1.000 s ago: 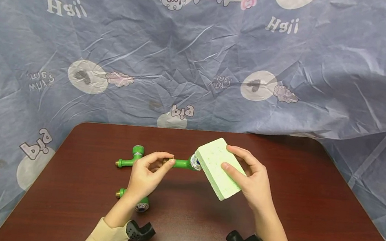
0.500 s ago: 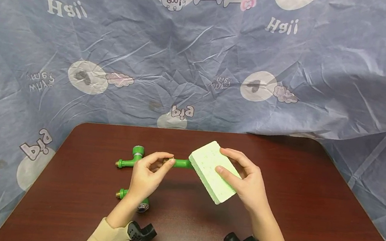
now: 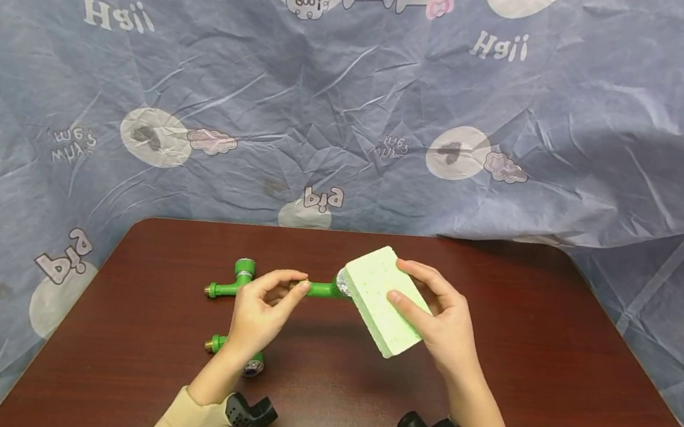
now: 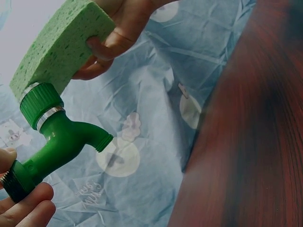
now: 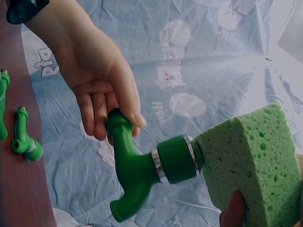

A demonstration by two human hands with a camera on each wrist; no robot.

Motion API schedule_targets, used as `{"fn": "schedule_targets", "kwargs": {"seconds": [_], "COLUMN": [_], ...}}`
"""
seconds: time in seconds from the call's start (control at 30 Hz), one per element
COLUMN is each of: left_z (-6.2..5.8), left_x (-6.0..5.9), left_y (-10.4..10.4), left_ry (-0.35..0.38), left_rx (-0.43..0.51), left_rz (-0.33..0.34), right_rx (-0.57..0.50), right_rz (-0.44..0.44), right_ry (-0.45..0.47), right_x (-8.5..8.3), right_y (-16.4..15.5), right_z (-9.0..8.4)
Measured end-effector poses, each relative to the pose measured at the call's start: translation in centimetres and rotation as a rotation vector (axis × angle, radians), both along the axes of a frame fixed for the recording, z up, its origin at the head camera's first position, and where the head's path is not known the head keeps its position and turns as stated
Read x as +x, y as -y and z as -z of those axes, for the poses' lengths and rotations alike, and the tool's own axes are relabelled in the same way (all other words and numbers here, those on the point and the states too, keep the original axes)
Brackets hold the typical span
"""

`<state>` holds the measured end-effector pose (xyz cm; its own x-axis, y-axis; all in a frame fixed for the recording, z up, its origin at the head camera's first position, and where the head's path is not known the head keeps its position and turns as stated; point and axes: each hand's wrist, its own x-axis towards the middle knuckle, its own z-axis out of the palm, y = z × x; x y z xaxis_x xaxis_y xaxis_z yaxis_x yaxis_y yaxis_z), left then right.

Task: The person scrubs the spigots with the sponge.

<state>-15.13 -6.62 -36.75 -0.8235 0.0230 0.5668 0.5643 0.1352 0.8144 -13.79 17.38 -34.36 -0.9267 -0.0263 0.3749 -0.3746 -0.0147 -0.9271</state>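
Note:
My left hand (image 3: 267, 301) pinches the threaded end of a green plastic tap (image 3: 323, 289) and holds it above the dark wooden table (image 3: 557, 360). In the wrist views the tap (image 4: 61, 139) (image 5: 142, 165) shows a chrome-ringed cap and a side spout. My right hand (image 3: 432, 317) grips a pale green sponge (image 3: 384, 300) and presses one face against the tap's cap; the same sponge (image 4: 59, 45) (image 5: 246, 165) covers the cap's end in both wrist views.
Two more green taps lie on the table: one (image 3: 230, 284) behind my left hand, another (image 3: 233, 355) under my left wrist, also seen on the table (image 5: 23, 139). A blue printed cloth (image 3: 358, 99) hangs behind and around the table.
The sponge slid left over the tap's cap, then back right and up a little, so the chrome ring shows again. My left hand and the tap stayed put.

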Motion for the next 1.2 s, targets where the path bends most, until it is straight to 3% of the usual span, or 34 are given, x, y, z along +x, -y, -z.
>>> {"fn": "schedule_targets", "kwargs": {"seconds": [0.37, 0.67, 0.93, 1.2], "left_z": [0.07, 0.37, 0.25, 0.21], "left_x": [-0.01, -0.17, 0.01, 0.0], "left_y": [0.0, 0.05, -0.13, -0.1], "left_ry": [-0.011, -0.014, -0.016, 0.031], "left_rx": [-0.002, 0.028, 0.015, 0.052], "left_rz": [-0.002, 0.017, 0.016, 0.045], "right_rx": [0.022, -0.029, -0.047, -0.04], "right_rz": [-0.026, 0.011, -0.028, -0.055], "right_ry": [-0.034, -0.036, -0.029, 0.011], "right_x": [0.27, -0.15, 0.11, 0.25], "right_y": [0.55, -0.12, 0.62, 0.78], "right_z": [0.08, 0.03, 0.22, 0.36]}}
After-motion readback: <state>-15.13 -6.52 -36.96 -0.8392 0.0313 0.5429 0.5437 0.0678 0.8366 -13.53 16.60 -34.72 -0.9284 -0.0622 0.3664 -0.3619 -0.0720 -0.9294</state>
